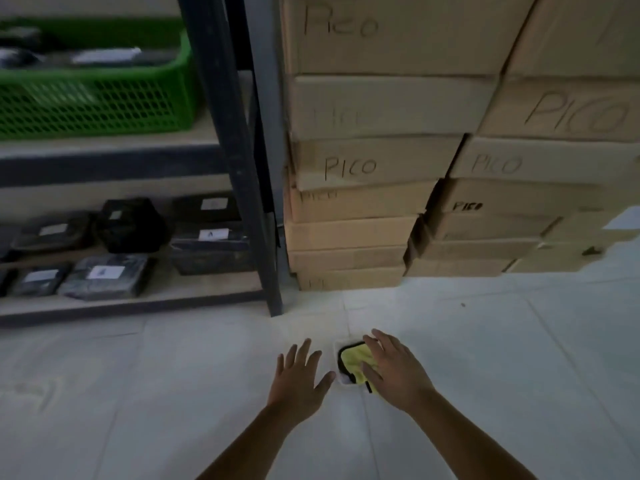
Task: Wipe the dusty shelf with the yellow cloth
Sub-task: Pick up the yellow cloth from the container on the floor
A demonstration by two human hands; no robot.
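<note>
The yellow cloth (354, 366), edged in black, lies folded in a small white tray (336, 355) on the pale tiled floor. My right hand (394, 370) hovers over the cloth's right side with fingers spread, covering part of it; whether it touches the cloth is unclear. My left hand (300, 375) is open just left of the tray, fingers apart, holding nothing. The shelf (114, 147) is a dark metal rack with light boards at the upper left, well beyond both hands.
A green plastic basket (93, 98) sits on the upper shelf board. Black wrapped packages (104, 277) with white labels fill the lower board. Stacks of cardboard boxes (374, 168) marked PICO stand right of the rack's upright post (239, 161).
</note>
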